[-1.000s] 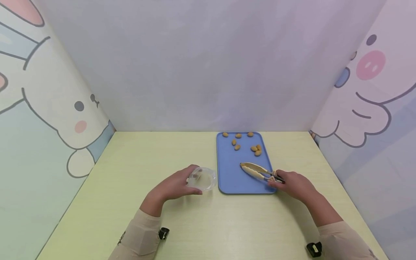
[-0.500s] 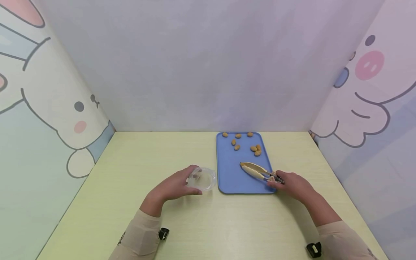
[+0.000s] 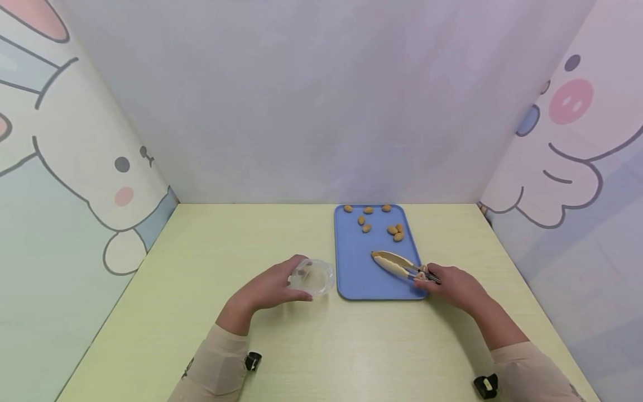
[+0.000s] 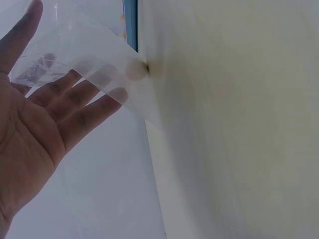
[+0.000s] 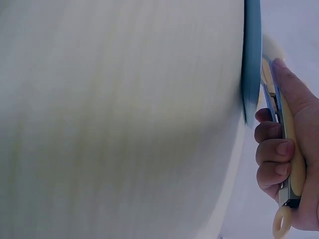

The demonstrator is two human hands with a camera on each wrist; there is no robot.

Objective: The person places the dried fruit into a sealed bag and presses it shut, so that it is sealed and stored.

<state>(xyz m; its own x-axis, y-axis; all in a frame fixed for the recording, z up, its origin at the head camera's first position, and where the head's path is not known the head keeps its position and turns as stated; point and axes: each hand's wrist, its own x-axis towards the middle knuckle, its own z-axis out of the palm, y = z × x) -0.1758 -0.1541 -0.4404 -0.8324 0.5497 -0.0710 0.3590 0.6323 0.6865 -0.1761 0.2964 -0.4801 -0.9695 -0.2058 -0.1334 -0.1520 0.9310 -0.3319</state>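
My left hand (image 3: 268, 287) curves its thumb and fingers round a clear plastic container (image 3: 321, 277), just left of the blue tray (image 3: 356, 279). In the left wrist view, fingers show through the container's clear wall (image 4: 104, 45). Over the tray's near right part, my right hand (image 3: 454, 285) grips metal tongs with cream scalloped tips (image 3: 392, 267). Its fingers wrap the cream-padded handle (image 5: 296, 167) in the right wrist view. A brownish bit shows at the tong tips; I cannot tell whether it is a nut. Brown oval nuts (image 3: 398, 237), almond-like, lie on the tray's far half.
The pale wooden table (image 3: 226, 234) meets a plain wall (image 3: 301, 111) at the back. Side walls with cartoon animals stand left and right. The tray's raised rim (image 3: 337, 245) lies between the container and the tongs.
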